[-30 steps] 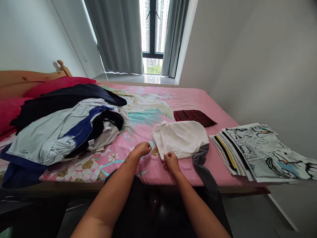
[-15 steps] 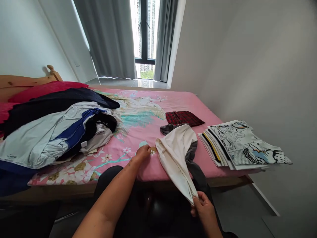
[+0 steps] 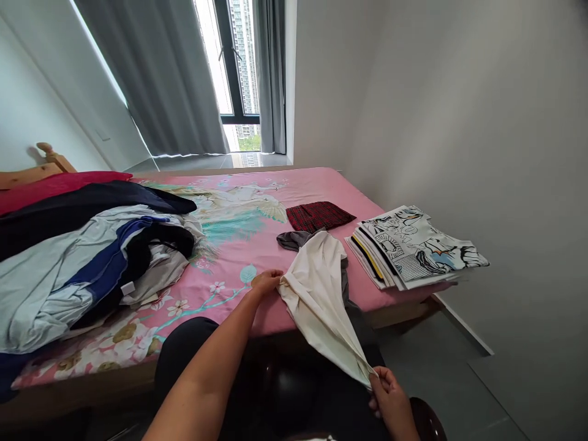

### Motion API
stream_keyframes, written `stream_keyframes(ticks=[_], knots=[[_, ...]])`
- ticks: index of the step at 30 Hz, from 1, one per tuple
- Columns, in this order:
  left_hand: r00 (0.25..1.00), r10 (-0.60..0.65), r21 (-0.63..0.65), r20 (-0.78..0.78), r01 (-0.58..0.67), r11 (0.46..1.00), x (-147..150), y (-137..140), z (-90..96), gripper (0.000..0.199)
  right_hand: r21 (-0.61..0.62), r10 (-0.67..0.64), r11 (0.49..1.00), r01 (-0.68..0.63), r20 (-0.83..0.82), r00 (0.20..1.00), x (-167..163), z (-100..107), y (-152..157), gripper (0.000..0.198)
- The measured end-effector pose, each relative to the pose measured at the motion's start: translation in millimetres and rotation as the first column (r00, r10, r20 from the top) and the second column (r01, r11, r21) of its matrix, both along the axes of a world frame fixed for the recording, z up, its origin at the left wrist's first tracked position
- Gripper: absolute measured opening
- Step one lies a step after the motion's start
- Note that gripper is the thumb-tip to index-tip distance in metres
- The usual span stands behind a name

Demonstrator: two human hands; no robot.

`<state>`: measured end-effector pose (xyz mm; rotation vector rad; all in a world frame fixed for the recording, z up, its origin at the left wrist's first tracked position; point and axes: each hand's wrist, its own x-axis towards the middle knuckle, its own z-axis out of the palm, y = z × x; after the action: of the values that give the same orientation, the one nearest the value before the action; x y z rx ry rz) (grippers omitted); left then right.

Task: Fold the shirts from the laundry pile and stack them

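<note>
A cream garment with dark grey parts (image 3: 316, 288), perhaps a long-sleeved shirt, hangs over the bed's front edge toward my lap. Its grey parts look like sleeves, one at the far end and one along the right side. My left hand (image 3: 266, 282) is on the bed, fingers closed on the garment's left corner. Down at my knees, my right hand (image 3: 389, 395) pinches the lower end between thumb and fingers. The cloth is drawn out between both hands. Behind it lies a folded dark red plaid garment (image 3: 319, 215).
A stack of folded clothes (image 3: 418, 248), a white printed one on top, sits at the bed's right corner. Loose clothes (image 3: 92, 263) are heaped at the left. Pink floral bedding (image 3: 239, 257) covers the bed. A wall stands to the right, a curtained window behind.
My left hand has moved right, from the bare bedding to the garment's left corner, and closed on it. My right hand keeps its hold on the lower end. The view has turned right.
</note>
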<state>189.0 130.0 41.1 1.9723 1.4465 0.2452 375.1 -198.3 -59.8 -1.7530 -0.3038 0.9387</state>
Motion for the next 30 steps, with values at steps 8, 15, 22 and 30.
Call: stream_keyframes(ticks=[8,15,22,30], knots=[[0.984,-0.128,-0.083,0.122,0.139,0.987,-1,-11,-12.6,0.015,-0.013,0.008,1.0,-0.007,0.048,0.999,3,3,5,0.045],[0.963,-0.059,-0.01,0.263,0.063,0.998,-9,-32,-15.9,0.01,0.005,-0.075,0.997,0.075,-0.011,0.997,9,-5,4,0.045],[0.898,0.267,0.187,0.351,-0.346,0.919,-67,-78,-9.9,0.017,0.063,-0.213,0.975,0.212,0.019,0.977,12,1,0,0.044],[0.632,0.443,-0.398,0.636,-0.223,0.89,-111,-126,-1.2,0.028,0.251,-0.313,0.928,0.275,0.127,0.941,29,66,2,0.037]])
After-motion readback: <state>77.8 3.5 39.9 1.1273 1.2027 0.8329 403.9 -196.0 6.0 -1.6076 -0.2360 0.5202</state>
